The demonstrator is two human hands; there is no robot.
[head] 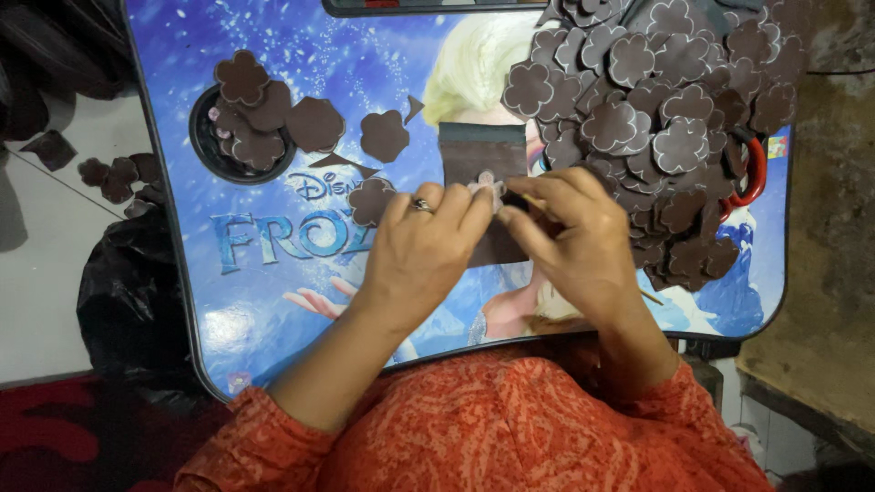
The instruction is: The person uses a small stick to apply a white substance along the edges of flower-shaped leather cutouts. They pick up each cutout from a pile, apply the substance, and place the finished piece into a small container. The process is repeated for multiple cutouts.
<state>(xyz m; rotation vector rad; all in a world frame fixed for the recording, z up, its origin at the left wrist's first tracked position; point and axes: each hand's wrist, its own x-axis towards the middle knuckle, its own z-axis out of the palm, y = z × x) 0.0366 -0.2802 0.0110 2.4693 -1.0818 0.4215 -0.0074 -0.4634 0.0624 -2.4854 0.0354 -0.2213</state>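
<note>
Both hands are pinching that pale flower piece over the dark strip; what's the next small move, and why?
Probably press the pale flower piece flat onto the dark strip. The left hand and right hand both have their fingertips on it right over the strip, so it seems placed but not yet seated.

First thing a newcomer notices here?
Probably the big heap of dark brown flower-shaped cutouts piled over the upper right of the blue picture-printed lap table. Next, the left hand and right hand meet at the table's centre, pinching a small pale flower piece over a brown rectangular sheet. A few more cutouts sit in and around a round black recess at upper left.
</note>
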